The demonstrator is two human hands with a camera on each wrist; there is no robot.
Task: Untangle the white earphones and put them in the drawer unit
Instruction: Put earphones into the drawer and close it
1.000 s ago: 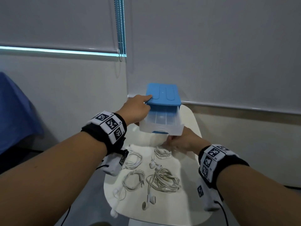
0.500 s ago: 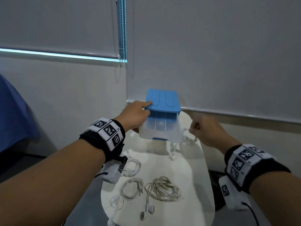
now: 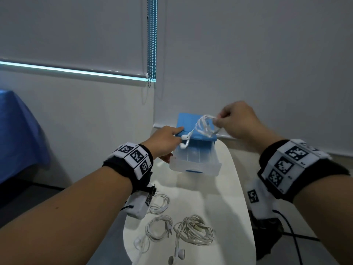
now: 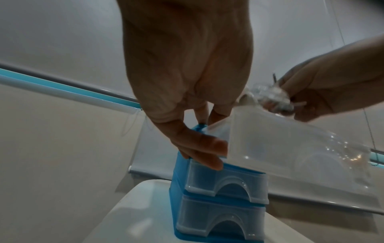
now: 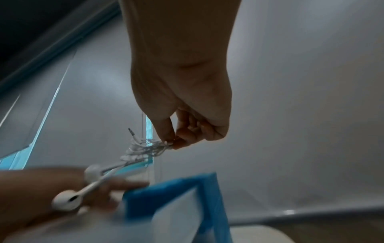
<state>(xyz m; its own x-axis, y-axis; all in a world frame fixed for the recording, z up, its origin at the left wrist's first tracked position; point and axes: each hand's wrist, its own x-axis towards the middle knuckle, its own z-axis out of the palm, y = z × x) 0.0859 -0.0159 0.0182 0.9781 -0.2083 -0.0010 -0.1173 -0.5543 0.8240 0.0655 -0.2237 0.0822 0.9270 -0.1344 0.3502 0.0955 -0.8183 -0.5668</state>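
Note:
A blue drawer unit [image 3: 186,121] stands at the far end of the white table [image 3: 225,197], its clear top drawer [image 3: 194,161] pulled out toward me. My left hand [image 3: 166,139] holds the unit's top left corner, fingers on the lid and thumb on the side [image 4: 199,133]. My right hand [image 3: 235,121] pinches a coiled set of white earphones [image 3: 205,125] in the air above the unit and open drawer. The two buds [image 3: 185,140] dangle near my left hand. In the right wrist view the pinch [image 5: 172,141] grips the coil [image 5: 143,149], and the plug sticks up.
Three more coils of white earphones lie on the near part of the table: one under my left wrist [image 3: 159,201], two closer to me [image 3: 159,228] [image 3: 194,230]. A blind cord [image 3: 151,41] hangs on the wall behind. Blue cloth [image 3: 17,134] is at far left.
My right hand has picked a coil of earphones off the table in front of the drawer and raised it above the unit. The left hand has stayed on the unit.

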